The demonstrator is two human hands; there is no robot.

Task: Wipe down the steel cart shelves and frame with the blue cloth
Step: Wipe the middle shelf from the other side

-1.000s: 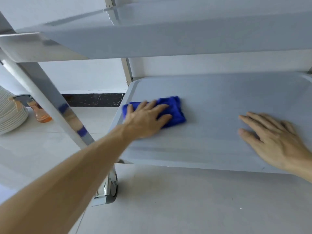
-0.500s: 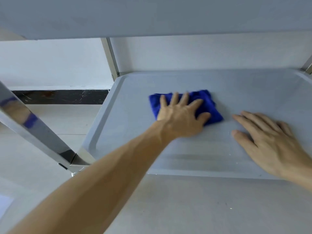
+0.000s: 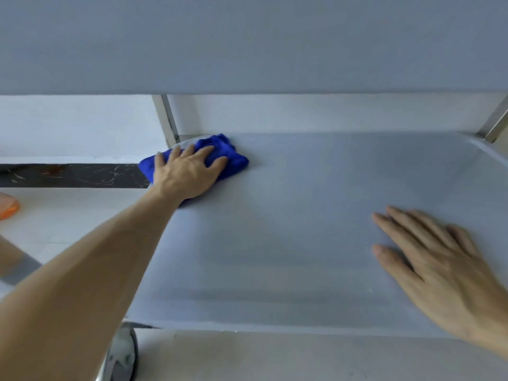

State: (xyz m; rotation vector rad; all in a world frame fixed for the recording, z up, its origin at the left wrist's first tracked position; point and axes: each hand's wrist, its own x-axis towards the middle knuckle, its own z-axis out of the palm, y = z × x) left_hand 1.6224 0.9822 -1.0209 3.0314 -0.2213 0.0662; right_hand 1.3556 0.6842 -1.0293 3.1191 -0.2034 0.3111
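Hands x2 flat | L (image 3: 189, 171) presses 1 cloth (image 3: 233, 158) | R (image 3: 439, 259) on shelf (image 3: 302, 215)

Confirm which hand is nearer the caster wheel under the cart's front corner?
Left. The left hand presses the blue cloth at the shelf's far left corner, above the caster wheel's side; the right hand rests flat across the shelf.

The blue cloth (image 3: 228, 158) lies bunched up in the far left corner of the grey cart shelf (image 3: 302, 229).
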